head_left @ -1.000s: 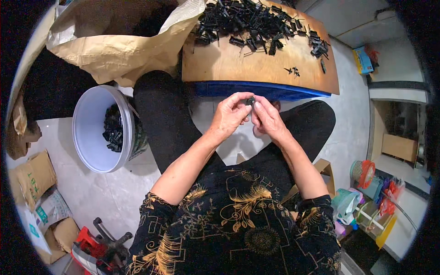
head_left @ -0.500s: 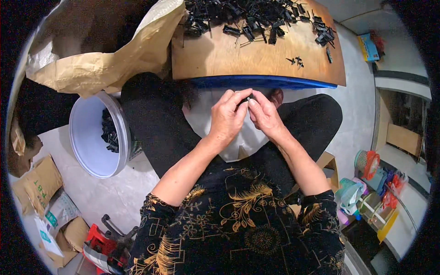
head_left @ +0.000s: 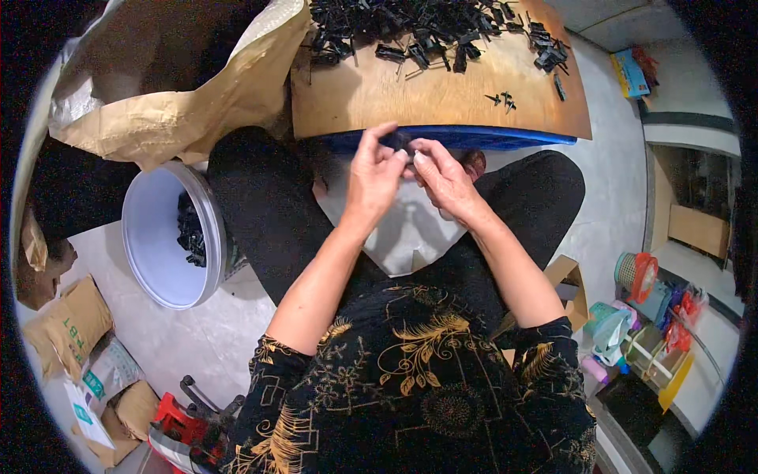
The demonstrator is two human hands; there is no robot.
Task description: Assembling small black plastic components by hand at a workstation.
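Before the front edge of the wooden board (head_left: pixel 442 103), my two hands meet over my lap. My left hand (head_left: pixel 373 174) has its index finger raised and its thumb bent toward the other hand. My right hand (head_left: pixel 446 175) is closed in a pinch at the fingertips. Between the fingers of both hands is a small black part (head_left: pixel 407 155), blurred and mostly covered. Many similar black plastic parts (head_left: pixel 418 54) with thin pins lie heaped on the far side of the board. A few small dark pieces (head_left: pixel 505 101) lie apart near its right side.
A white bucket (head_left: pixel 146 253) holding black parts stands tilted-looking at my left. Behind it is a large open brown paper sack (head_left: pixel 181 118). Packages (head_left: pixel 79 316) and a red-and-black machine (head_left: pixel 178 423) lie lower left. At right are a cardboard box (head_left: pixel 572 288) and a basket (head_left: pixel 628 268).
My left hand has shifted a little left, and its index finger has lifted away from the right fingertips. The right hand stays nearly in place. The whole view has shifted slightly.
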